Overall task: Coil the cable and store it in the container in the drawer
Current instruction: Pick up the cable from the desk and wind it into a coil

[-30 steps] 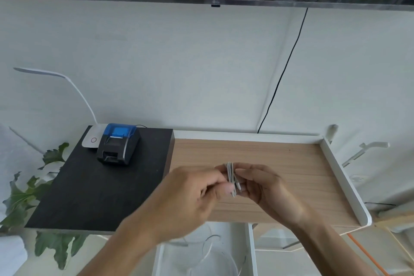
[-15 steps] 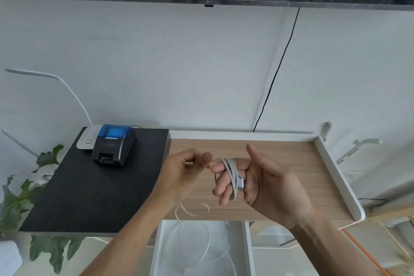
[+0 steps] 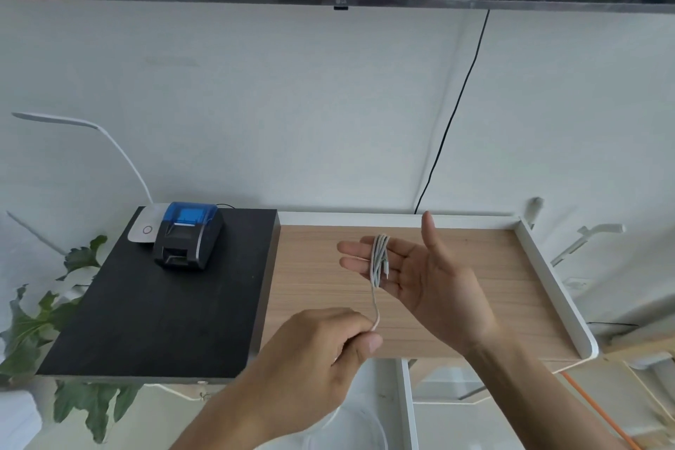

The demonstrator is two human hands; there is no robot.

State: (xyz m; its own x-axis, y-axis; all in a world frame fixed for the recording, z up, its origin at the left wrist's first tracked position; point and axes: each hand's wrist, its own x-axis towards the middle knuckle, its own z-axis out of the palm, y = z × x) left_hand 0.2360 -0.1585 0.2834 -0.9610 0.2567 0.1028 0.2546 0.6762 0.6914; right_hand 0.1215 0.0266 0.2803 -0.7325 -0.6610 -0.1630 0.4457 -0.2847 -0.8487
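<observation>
A thin white cable is wound in several loops around the fingers of my right hand, which is held flat, palm up, over the wooden desk top. One strand runs down from the loops to my left hand, which pinches it between thumb and fingers, lower and nearer to me. Below the desk edge the white drawer stands pulled out. In it a clear round container shows only in part behind my left arm.
A small black and blue printer and a white lamp base sit on the black board at the left. The wooden desk has a raised white rim. A black wire runs down the wall. Plant leaves are at far left.
My left hand has dropped from beside the coil down toward me, drawing the strand taut. My right hand has opened flat, palm up, with the loops around its fingers.
</observation>
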